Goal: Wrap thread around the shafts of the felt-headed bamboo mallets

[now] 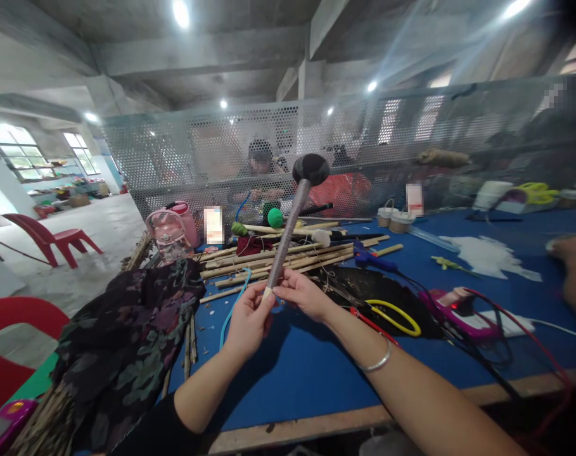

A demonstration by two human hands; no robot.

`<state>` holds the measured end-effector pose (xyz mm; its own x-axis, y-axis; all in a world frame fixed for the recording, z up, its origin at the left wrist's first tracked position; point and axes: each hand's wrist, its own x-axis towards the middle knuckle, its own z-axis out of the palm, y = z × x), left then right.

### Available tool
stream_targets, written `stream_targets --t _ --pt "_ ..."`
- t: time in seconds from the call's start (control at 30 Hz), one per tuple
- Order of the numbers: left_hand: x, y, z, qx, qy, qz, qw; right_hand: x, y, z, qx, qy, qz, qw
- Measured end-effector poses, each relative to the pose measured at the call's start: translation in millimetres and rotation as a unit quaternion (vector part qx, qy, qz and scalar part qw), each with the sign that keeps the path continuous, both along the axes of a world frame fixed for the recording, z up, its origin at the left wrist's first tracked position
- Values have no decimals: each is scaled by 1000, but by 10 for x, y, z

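Note:
In the middle of the head view, a stick wrapped in brownish-grey material [288, 240] rises tilted, topped by a dark round head [311, 167]. A short pale end of bare wood shows at its bottom. My left hand [250, 318] pinches that lower end between thumb and fingers. Just above, my right hand [303, 294] has its thumb and fingers closed on the wrapping. Behind the hands lies a pile of thin wooden sticks [235, 263], with a green ball [275, 218] and a white round piece [320, 238] among them.
Yellow-handled scissors [395, 318] and a blue glue gun [373, 258] lie right of my hands on the blue table [288, 386]. Further right sits a purple power strip [459, 313] with cables. Dark patterned cloth [130, 342] covers the left side. A perforated metal screen [173, 152] stands behind; another person's hand [575, 266] shows at right.

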<state>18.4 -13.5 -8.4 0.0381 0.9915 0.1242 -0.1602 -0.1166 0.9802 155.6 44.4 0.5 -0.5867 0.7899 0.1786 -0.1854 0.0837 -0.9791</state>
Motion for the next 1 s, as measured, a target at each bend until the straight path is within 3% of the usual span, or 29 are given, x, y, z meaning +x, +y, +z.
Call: stream_targets --t 0.13,0.3,0.63,0.87,1.0 --pt "-30 20 5 -18 -26 8 999 -25 15 -17 28 -9 -38 999" --pt "-6 8 40 -43 -65 1 997 -18 11 19 55 -1 -30 998" --pt "7 1 54 -60 -112 -23 992 -1 24 11 13 7 -66 998" --pt "3 -28 40 -43 -93 -43 994 7 59 -25 -42 26 -8 999" --pt "8 -19 -7 -57 -18 -68 996 37 89 -41 -38 25 2 999"
